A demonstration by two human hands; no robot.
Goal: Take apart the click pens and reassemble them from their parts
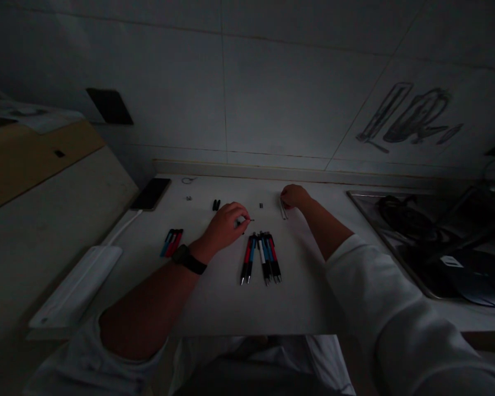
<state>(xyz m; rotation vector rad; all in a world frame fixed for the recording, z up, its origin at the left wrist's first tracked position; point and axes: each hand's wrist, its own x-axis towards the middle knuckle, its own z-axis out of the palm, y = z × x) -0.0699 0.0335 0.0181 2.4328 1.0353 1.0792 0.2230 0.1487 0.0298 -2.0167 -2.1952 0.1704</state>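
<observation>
While left hand [228, 224] pinches a small part [252, 220], right hand [295, 196] touches rods [284, 211], grip unclear

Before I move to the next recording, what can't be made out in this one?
All in the head view:
Thin dark-tipped part: one end hidden by the left hand.
Slim pale rods: upper ends covered by the right hand; grip unclear.
Small silvery pieces: too small and dim to identify.
White rectangular label: print too blurred to read.
</observation>
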